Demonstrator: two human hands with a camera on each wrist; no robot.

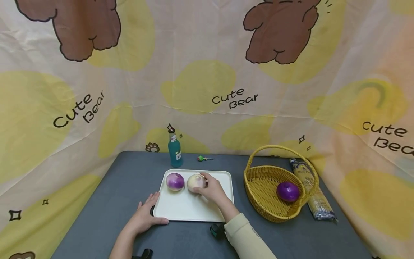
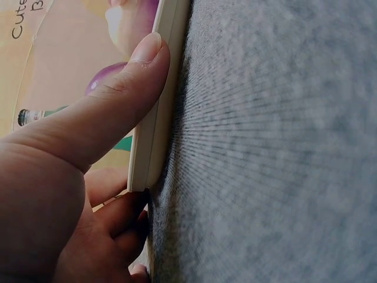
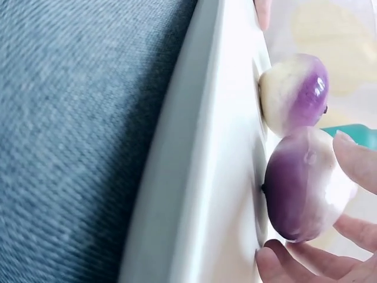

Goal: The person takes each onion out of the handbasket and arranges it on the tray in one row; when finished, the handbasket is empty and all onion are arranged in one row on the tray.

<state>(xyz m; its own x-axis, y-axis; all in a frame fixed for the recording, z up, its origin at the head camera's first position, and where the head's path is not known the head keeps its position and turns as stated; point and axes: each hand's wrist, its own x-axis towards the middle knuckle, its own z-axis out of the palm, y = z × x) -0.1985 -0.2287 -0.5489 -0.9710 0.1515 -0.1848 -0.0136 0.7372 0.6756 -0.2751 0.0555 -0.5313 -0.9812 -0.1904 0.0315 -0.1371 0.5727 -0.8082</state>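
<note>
My left hand (image 1: 142, 217) grips the near left corner of a white tray (image 1: 191, 212), its thumb along the front rim and its fingers at the left side. Over the tray, my right hand (image 1: 213, 190) holds a purple-and-white onion (image 1: 195, 182) between thumb and fingers. In the right wrist view, the purple end of this onion (image 3: 294, 183) faces the tray and the fingers hold its pale end. A second purple-and-white onion (image 1: 175, 182) lies just left of it on the tray.
Right of the tray stands a yellow wicker basket (image 1: 255, 196) with a tall handle and a dark purple onion (image 1: 288, 191) inside. A plastic food packet (image 1: 320, 203) lies behind the basket's right side. Beyond the tray are a teal bottle (image 1: 174, 149) and a lollipop (image 1: 201, 158).
</note>
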